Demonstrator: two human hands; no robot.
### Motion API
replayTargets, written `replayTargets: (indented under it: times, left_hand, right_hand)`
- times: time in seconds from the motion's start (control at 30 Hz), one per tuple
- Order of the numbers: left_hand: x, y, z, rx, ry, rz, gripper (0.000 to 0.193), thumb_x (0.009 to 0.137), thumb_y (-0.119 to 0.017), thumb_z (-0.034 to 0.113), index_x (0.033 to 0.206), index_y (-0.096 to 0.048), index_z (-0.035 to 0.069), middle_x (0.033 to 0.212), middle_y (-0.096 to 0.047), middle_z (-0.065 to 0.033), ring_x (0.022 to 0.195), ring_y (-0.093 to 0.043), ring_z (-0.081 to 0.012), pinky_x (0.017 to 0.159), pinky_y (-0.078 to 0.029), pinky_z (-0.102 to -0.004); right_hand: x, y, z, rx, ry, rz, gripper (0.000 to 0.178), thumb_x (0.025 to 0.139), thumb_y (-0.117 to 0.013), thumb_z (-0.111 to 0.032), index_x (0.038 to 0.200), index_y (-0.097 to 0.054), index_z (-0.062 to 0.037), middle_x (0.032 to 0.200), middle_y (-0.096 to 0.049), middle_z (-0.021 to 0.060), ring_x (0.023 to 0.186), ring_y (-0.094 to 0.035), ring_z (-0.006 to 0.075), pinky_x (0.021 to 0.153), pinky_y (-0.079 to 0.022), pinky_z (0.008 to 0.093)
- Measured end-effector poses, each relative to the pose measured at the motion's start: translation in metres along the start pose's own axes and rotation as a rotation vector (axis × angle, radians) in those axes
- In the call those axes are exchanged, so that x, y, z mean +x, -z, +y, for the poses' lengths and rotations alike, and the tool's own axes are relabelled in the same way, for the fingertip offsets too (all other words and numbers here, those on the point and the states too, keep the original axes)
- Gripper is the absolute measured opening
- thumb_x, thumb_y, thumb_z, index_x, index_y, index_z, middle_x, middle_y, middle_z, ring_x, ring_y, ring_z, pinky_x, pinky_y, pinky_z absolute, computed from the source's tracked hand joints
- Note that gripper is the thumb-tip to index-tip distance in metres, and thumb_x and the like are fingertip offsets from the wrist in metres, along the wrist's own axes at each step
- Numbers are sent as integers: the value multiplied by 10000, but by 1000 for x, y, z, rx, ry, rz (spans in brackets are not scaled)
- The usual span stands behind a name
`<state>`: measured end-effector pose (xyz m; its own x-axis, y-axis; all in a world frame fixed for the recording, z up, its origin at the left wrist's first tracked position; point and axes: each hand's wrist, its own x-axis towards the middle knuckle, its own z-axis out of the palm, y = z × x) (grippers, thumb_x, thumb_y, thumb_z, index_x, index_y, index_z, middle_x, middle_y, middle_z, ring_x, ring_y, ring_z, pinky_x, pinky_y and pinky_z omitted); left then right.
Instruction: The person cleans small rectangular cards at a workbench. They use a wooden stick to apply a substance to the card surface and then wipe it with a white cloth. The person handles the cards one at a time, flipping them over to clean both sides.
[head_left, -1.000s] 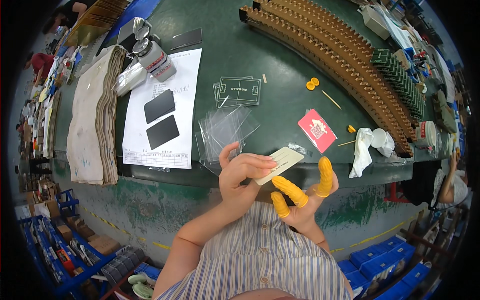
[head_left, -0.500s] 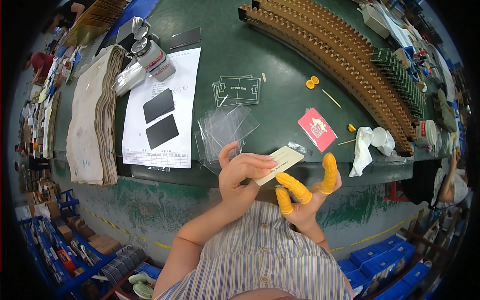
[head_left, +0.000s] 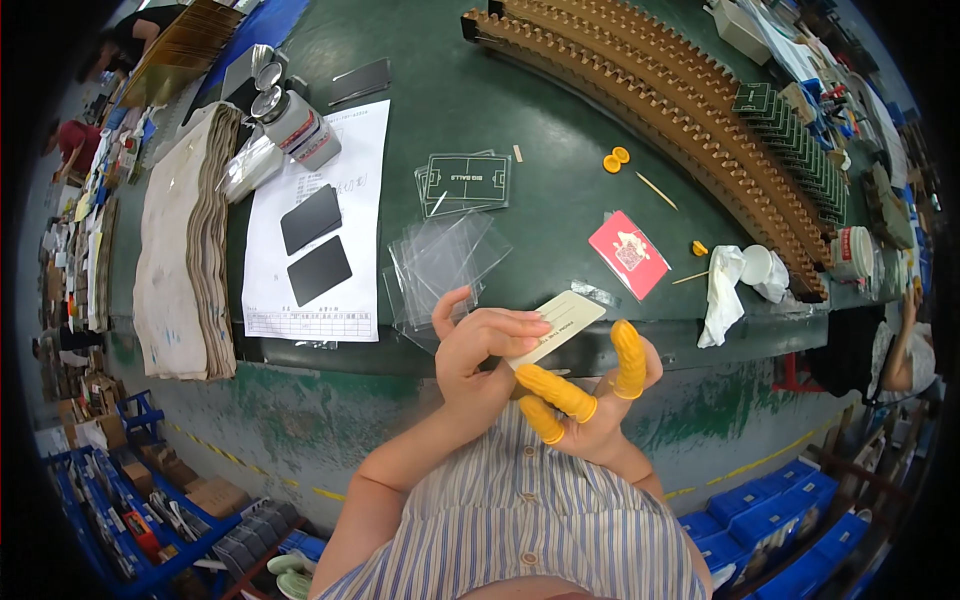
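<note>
My left hand (head_left: 482, 352) is closed on a cream-coloured card (head_left: 568, 322) with small dark print, held tilted above the table's front edge. Yellow finger cots cover three digits of my right hand (head_left: 588, 402). Two of these covered digits are pinched close together by the card's lower end and my left fingers; the third points up, apart from the card. Whatever lies in that pinch is hidden, though a thin pale edge shows behind the upper finger. Beyond the card lie a red card (head_left: 630, 254) with a pale printed figure and clear plastic sleeves (head_left: 440, 262).
Green-and-white cards (head_left: 466, 182) lie past the sleeves. Two black cards (head_left: 320, 270) rest on a printed sheet (head_left: 362, 215), beside a metal-lidded bottle (head_left: 300, 130) and stacked cloths (head_left: 180, 250). Long notched racks (head_left: 640, 110), loose finger cots (head_left: 616, 160), toothpicks (head_left: 657, 190) and white tissue (head_left: 724, 300) are rightward.
My right hand has moved left and slightly down, its pinched fingers now beside my left fingers. The card remains in my left hand. The whole view has shifted slightly.
</note>
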<state>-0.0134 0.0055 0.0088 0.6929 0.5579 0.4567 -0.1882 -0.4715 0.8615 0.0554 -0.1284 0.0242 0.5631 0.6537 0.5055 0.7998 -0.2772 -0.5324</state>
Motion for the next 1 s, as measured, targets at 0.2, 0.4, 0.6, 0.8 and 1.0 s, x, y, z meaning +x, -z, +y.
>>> replayTargets:
  times: [0.2, 0.4, 0.6, 0.8, 1.0]
  left_hand:
    - [1, -2, 1, -12, 13, 4, 121, 736, -677, 41, 740, -595, 129, 862, -696, -11, 866, -659, -153, 1032, -188, -407]
    - [0, -3, -3, -62, 39, 10, 127, 729, -680, 27, 744, -594, 120, 860, -696, -19, 850, -658, -151, 1030, -194, -405]
    - [0, -4, -6, -217, 129, 32, 195, 718, -695, -29, 746, -566, 115, 846, -688, -42, 849, -658, -157, 1034, -212, -408]
    - [3, -7, -10, -362, 252, 67, 255, 712, -701, -73, 780, -521, 95, 824, -668, -69, 819, -643, -164, 990, -307, -395]
    - [12, -7, 6, -652, 537, 123, 223, 767, -690, -40, 787, -499, 73, 831, -634, -56, 783, -585, -91, 749, -449, -244]
  right_hand:
    - [1, -5, 4, 21, 119, 64, 467, 692, -732, -334, 1135, -602, -267, 1166, -330, 85, 1110, -294, 267, 869, -324, 356]
    - [3, 6, 8, -93, 34, -1, 358, 720, -713, -324, 1067, -657, -255, 1258, -318, 106, 1131, -282, 281, 905, -311, 365]
    - [5, 5, 27, 51, -156, 199, 277, 737, -702, -345, 933, -720, -150, 1416, -287, 144, 1209, -240, 284, 1010, -234, 387]
    - [9, 13, 52, 66, -251, 406, 429, 804, -659, -283, 1156, -582, -50, 1379, -378, 148, 1181, -339, 282, 1017, -258, 396]
    - [8, 11, 58, 137, -232, 413, 453, 845, -619, -175, 1247, -484, -17, 1312, -451, 134, 1185, -424, 245, 1002, -309, 380]
